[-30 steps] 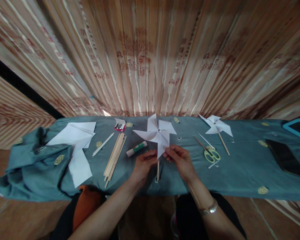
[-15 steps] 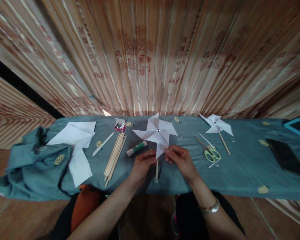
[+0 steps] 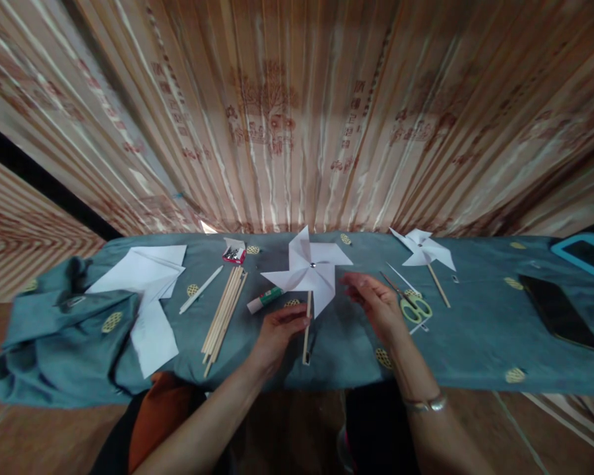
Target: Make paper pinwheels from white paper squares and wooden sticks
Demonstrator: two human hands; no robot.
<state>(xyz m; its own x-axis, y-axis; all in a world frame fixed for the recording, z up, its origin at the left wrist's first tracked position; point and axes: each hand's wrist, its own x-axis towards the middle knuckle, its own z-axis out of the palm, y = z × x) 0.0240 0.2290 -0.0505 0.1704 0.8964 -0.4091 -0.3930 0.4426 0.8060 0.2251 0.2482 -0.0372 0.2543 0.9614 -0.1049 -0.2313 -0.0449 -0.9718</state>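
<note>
A white paper pinwheel with a shiny pin at its centre faces me, mounted on a thin wooden stick. My left hand pinches that stick just below the blades. Off to the right of the blades, my right hand hangs with its fingers loosely curved and apart, touching nothing I can see. Partly behind the left blade lies a green and white glue stick. A second white pinwheel on a stick rests farther right.
Left of me are a bundle of wooden sticks, a white pen, a small red box of pins and white paper sheets. Green-handled scissors, a black phone and a blue-framed device lie right, on a teal cloth.
My right hand has come away from the lower blade and moved right. The pinwheel's blades have turned slightly, while my left hand keeps hold of the stick.
</note>
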